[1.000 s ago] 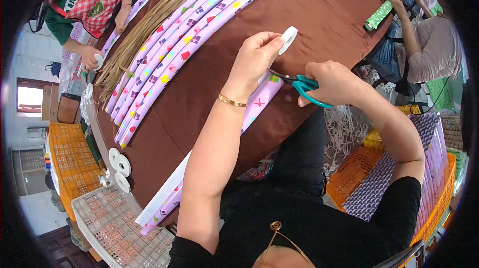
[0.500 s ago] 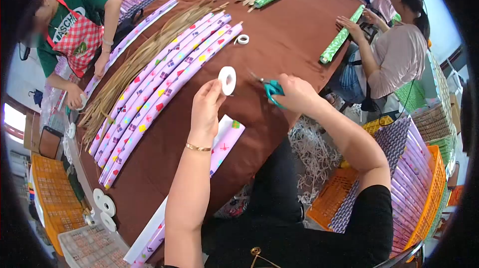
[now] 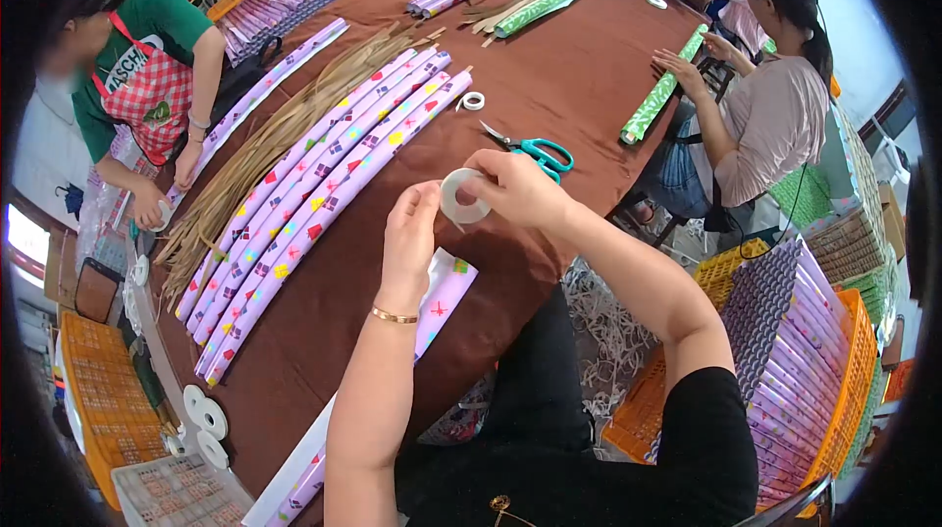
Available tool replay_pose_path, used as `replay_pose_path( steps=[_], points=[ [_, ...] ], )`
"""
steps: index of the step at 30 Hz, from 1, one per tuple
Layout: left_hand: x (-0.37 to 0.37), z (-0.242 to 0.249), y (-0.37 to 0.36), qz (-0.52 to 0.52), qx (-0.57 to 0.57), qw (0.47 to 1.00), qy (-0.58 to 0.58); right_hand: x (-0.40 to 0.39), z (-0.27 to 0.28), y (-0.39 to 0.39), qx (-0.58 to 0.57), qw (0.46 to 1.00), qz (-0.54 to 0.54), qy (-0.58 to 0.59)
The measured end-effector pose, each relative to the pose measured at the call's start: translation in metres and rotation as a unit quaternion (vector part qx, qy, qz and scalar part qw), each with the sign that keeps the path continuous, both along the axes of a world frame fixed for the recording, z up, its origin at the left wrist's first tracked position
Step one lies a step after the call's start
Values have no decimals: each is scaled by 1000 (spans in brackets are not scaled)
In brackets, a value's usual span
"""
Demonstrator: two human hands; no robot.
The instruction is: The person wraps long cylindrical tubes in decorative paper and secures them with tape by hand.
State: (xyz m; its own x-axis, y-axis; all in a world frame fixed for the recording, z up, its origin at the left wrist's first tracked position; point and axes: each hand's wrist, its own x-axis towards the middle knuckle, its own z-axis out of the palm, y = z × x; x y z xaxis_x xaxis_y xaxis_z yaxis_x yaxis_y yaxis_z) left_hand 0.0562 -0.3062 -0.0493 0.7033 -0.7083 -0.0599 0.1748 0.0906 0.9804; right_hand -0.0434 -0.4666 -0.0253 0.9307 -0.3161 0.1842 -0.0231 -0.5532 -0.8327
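Note:
A white roll of tape point(image 3: 448, 201) is held up over the table between my two hands. My left hand point(image 3: 410, 228) pinches at its left edge; whether it grips the roll or the tape's loose end I cannot make out. My right hand point(image 3: 522, 189) grips the roll from the right, fingers at its hole. Just beyond my right hand, teal-handled scissors point(image 3: 546, 156) lie on the brown cloth, blades pointing left. Below my left hand and partly behind my forearm lies a pink patterned paper roll point(image 3: 444, 303).
Several pink patterned rolls point(image 3: 324, 195) lie beside brown strips point(image 3: 265, 149) on the left. A smaller tape roll point(image 3: 473, 101) sits farther back. One person point(image 3: 162, 66) works at left; another point(image 3: 775, 110) handles a green roll point(image 3: 662, 95) at right. An orange crate point(image 3: 852, 370) stands lower right.
My right hand has put the scissors down on the cloth and moved left to the tape roll. The tape roll, earlier in my left hand alone, is now between both hands, slightly lower.

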Motion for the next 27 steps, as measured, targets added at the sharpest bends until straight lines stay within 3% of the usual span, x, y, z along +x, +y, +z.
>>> replay_pose_path(
  steps=[2, 4, 5, 6, 8, 9, 12, 13, 14, 15, 16, 18, 19, 21, 22, 24, 27],
  points=[
    [-1, 2, 0, 34, 23, 999, -34, 7, -4, -5, -45, 997, -63, 26],
    [-5, 7, 1, 87, 56, 984, -148, 15, -11, -9, -43, 994, -81, 65],
    [-9, 13, 2, 89, 40, 982, -162, 19, -18, -10, -201, 965, -165, 22],
    [-11, 15, 1, 91, 41, 982, -162, 23, -22, -10, -351, 904, -241, -22],
    [-15, 17, 0, 72, -11, 984, -163, 14, -11, 10, -357, 913, -189, -53],
    [-17, 18, -3, 85, -27, 977, -192, 9, -15, 20, -351, 923, -138, -78],
    [-28, 37, 0, 150, -17, 948, -281, -6, -29, 59, -152, 980, 90, -93],
    [-35, 55, 6, 168, -27, 937, -304, -14, -26, 71, -207, 958, 140, -138],
    [-34, 44, -3, 165, -65, 938, -298, -27, -26, 79, -179, 963, 196, -36],
    [-35, 53, 1, 173, -85, 916, -352, -31, -49, 79, -205, 952, 228, -30],
    [-38, 64, 5, 110, -109, 952, -265, -30, -44, 82, -182, 939, 287, -60],
    [-50, 71, 12, 81, -160, 948, -264, -33, -69, 88, 97, 968, 199, 115],
    [-55, 92, 38, 19, -130, 956, -264, -27, -58, 103, 95, 964, 223, 112],
    [-70, 140, 115, -95, -94, 938, -320, -28, -25, 123, -148, 967, 181, 97],
    [-76, 164, 165, -137, -84, 912, -377, -26, -22, 128, -153, 962, 202, 98],
    [-89, 193, 215, -115, -119, 915, -368, -28, -23, 111, -354, 898, 235, -113],
    [-109, 243, 281, -89, -33, 911, -400, -30, -39, 106, -366, 897, 222, -115]
  ],
)
